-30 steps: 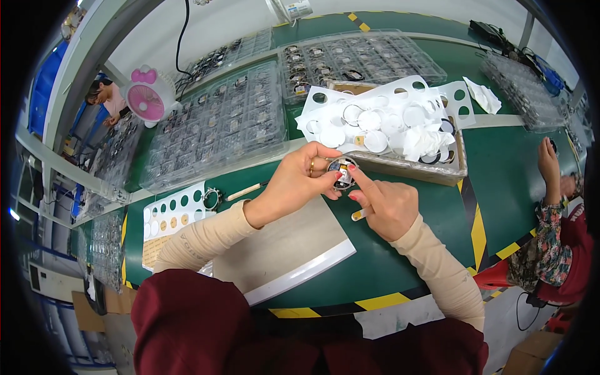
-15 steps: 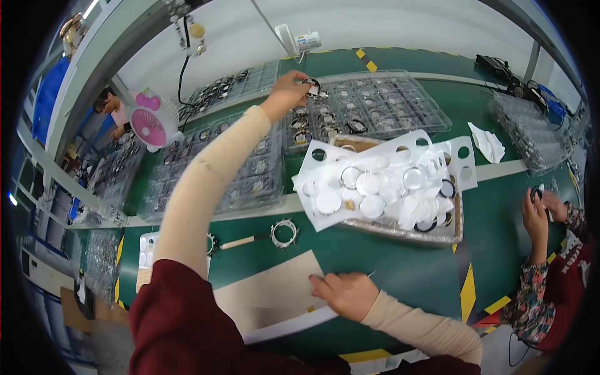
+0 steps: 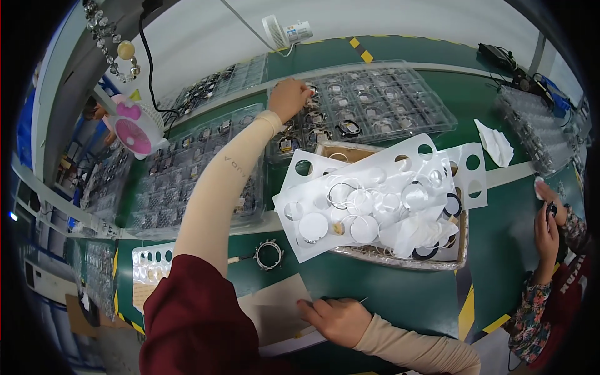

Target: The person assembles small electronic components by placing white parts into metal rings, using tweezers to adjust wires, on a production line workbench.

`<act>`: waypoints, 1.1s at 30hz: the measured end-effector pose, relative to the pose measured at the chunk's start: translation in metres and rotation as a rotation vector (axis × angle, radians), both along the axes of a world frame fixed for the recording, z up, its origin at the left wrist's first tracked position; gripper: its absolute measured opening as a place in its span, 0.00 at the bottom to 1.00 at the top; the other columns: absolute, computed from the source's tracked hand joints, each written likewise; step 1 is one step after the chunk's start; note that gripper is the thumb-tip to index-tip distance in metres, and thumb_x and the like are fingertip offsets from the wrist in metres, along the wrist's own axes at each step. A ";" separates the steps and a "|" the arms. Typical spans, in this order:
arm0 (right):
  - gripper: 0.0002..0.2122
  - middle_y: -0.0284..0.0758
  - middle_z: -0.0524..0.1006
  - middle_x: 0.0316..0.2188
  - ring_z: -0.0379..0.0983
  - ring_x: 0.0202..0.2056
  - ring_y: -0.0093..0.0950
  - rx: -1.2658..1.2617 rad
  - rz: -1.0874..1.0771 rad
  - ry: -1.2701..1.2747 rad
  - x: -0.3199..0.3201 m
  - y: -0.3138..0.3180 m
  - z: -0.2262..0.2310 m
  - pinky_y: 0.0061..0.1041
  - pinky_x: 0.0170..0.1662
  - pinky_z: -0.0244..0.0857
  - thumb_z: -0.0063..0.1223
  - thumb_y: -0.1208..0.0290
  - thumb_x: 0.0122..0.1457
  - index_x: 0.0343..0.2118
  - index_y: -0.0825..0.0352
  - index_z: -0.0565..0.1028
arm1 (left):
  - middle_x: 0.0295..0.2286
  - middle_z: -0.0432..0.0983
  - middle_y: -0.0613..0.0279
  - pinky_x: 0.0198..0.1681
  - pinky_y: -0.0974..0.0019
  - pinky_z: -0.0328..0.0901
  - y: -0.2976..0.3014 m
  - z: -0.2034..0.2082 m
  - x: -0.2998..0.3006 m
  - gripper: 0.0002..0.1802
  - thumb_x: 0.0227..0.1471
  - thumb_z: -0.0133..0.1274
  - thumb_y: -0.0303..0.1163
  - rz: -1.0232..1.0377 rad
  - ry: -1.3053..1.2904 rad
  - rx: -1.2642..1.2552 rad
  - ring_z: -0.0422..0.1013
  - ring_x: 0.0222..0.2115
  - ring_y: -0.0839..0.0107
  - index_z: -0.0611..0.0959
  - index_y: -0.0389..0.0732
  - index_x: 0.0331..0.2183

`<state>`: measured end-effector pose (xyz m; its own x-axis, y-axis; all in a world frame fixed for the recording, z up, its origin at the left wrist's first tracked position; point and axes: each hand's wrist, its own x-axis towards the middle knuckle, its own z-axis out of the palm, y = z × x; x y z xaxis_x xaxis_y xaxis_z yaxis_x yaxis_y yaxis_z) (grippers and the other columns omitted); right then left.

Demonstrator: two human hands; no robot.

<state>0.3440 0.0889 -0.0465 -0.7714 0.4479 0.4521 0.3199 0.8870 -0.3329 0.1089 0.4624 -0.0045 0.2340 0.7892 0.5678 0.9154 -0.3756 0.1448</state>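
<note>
My left hand (image 3: 292, 100) reaches far over a clear compartment tray (image 3: 412, 122) of round watch parts. Its fingers are bunched at the tray's left side; what they hold is hidden. Near the front edge my right hand (image 3: 342, 320) is curled beside a beige sheet (image 3: 281, 303), a thin pointed tool (image 3: 364, 300) poking out behind its knuckles. A silver watch case (image 3: 269, 255) lies on the green table between my arms, next to a wooden-handled tool (image 3: 235, 259), partly hidden by my left sleeve.
A shallow box (image 3: 431, 265) holds white punched sheets (image 3: 294, 215), clear discs and crumpled tissue. More filled trays (image 3: 187, 169) stand left, beside a pink fan (image 3: 134, 134). Stacked trays (image 3: 531, 134) sit right. Another person's hands (image 3: 549, 228) work at the right edge.
My left hand has lowered onto the tray; the dark ring it held up no longer shows clearly. The view has shifted slightly. My right hand stays by the beige sheet.
</note>
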 end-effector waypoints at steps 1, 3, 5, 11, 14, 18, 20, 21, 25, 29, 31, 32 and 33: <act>0.13 0.29 0.64 0.18 0.65 0.17 0.20 -0.005 -0.004 -0.001 0.001 0.000 0.000 0.17 0.20 0.61 0.50 0.71 0.47 0.37 0.67 0.72 | 0.24 0.74 0.51 0.33 0.59 0.62 -0.010 0.009 0.010 0.15 0.41 0.54 0.42 -0.004 -0.001 -0.005 0.70 0.29 0.56 0.80 0.38 0.25; 0.15 0.31 0.65 0.21 0.67 0.18 0.21 0.013 0.023 -0.026 0.000 0.000 0.000 0.17 0.20 0.62 0.45 0.73 0.45 0.38 0.69 0.69 | 0.22 0.74 0.51 0.31 0.59 0.62 -0.046 0.027 0.021 0.20 0.44 0.50 0.48 0.033 0.031 -0.326 0.70 0.26 0.55 0.81 0.39 0.22; 0.15 0.31 0.65 0.21 0.67 0.18 0.21 0.014 0.004 -0.033 0.000 -0.001 -0.002 0.17 0.20 0.62 0.46 0.73 0.45 0.38 0.68 0.69 | 0.22 0.74 0.52 0.30 0.57 0.63 -0.061 0.033 0.040 0.23 0.45 0.47 0.50 0.006 0.086 -0.359 0.70 0.26 0.55 0.81 0.40 0.23; 0.14 0.30 0.65 0.20 0.66 0.17 0.21 0.041 -0.005 -0.027 -0.002 -0.003 -0.003 0.17 0.20 0.62 0.48 0.71 0.46 0.38 0.67 0.71 | 0.20 0.74 0.51 0.26 0.59 0.63 -0.076 0.030 0.075 0.28 0.42 0.48 0.57 0.015 0.246 -0.438 0.70 0.24 0.56 0.81 0.39 0.21; 0.14 0.30 0.65 0.20 0.66 0.17 0.21 0.047 0.001 -0.005 -0.002 -0.003 -0.003 0.17 0.20 0.62 0.49 0.71 0.46 0.37 0.68 0.71 | 0.20 0.74 0.50 0.26 0.59 0.63 -0.070 0.020 0.076 0.29 0.39 0.51 0.58 -0.071 0.258 -0.459 0.71 0.23 0.56 0.80 0.36 0.21; 0.12 0.29 0.65 0.18 0.65 0.17 0.20 0.025 -0.001 -0.002 -0.002 -0.003 -0.003 0.18 0.20 0.61 0.51 0.69 0.48 0.37 0.67 0.72 | 0.19 0.73 0.54 0.24 0.64 0.63 -0.046 0.018 0.071 0.26 0.38 0.56 0.52 -0.141 0.077 -0.595 0.69 0.20 0.66 0.80 0.36 0.24; 0.12 0.29 0.65 0.18 0.65 0.17 0.20 0.025 0.004 0.008 -0.001 -0.001 -0.004 0.18 0.20 0.61 0.50 0.70 0.48 0.37 0.67 0.72 | 0.19 0.73 0.57 0.23 0.67 0.62 -0.034 0.025 0.059 0.24 0.39 0.57 0.50 -0.141 -0.017 -0.655 0.69 0.19 0.70 0.80 0.36 0.24; 0.13 0.29 0.65 0.18 0.65 0.17 0.20 0.022 0.008 0.015 -0.001 -0.001 -0.003 0.18 0.20 0.61 0.50 0.71 0.47 0.37 0.67 0.72 | 0.19 0.73 0.59 0.21 0.70 0.61 -0.025 0.026 0.048 0.22 0.40 0.57 0.49 -0.101 -0.283 -0.645 0.67 0.19 0.74 0.79 0.36 0.25; 0.14 0.29 0.65 0.18 0.65 0.17 0.20 -0.008 -0.003 -0.007 0.002 -0.001 0.004 0.18 0.19 0.61 0.49 0.73 0.45 0.38 0.67 0.71 | 0.17 0.74 0.60 0.16 0.72 0.58 0.014 0.031 0.009 0.18 0.44 0.55 0.43 0.025 -0.855 -0.513 0.67 0.16 0.76 0.79 0.35 0.20; 0.16 0.29 0.63 0.18 0.65 0.17 0.20 -0.020 -0.007 0.003 -0.001 0.001 0.003 0.18 0.19 0.60 0.47 0.74 0.42 0.38 0.68 0.71 | 0.17 0.74 0.57 0.13 0.72 0.56 0.045 0.022 -0.015 0.16 0.46 0.53 0.38 0.169 -1.049 -0.467 0.68 0.14 0.74 0.77 0.32 0.24; 0.17 0.29 0.63 0.19 0.64 0.17 0.20 -0.032 -0.007 0.005 -0.001 0.000 0.002 0.18 0.18 0.60 0.47 0.73 0.41 0.38 0.68 0.71 | 0.17 0.74 0.57 0.12 0.72 0.57 0.059 0.013 -0.023 0.16 0.47 0.53 0.37 0.227 -1.103 -0.462 0.68 0.13 0.73 0.76 0.31 0.25; 0.17 0.29 0.63 0.19 0.64 0.17 0.20 -0.031 0.006 0.002 -0.002 -0.001 0.003 0.17 0.18 0.59 0.46 0.73 0.41 0.38 0.69 0.71 | 0.18 0.74 0.55 0.11 0.72 0.57 0.067 0.009 -0.030 0.15 0.47 0.52 0.36 0.205 -1.198 -0.493 0.68 0.13 0.72 0.76 0.30 0.26; 0.18 0.29 0.63 0.19 0.64 0.16 0.20 -0.034 0.009 -0.004 -0.002 -0.001 0.002 0.17 0.18 0.59 0.46 0.73 0.41 0.39 0.69 0.71 | 0.18 0.74 0.53 0.11 0.71 0.57 0.073 0.005 -0.028 0.15 0.47 0.52 0.34 0.174 -1.293 -0.534 0.68 0.12 0.71 0.76 0.29 0.26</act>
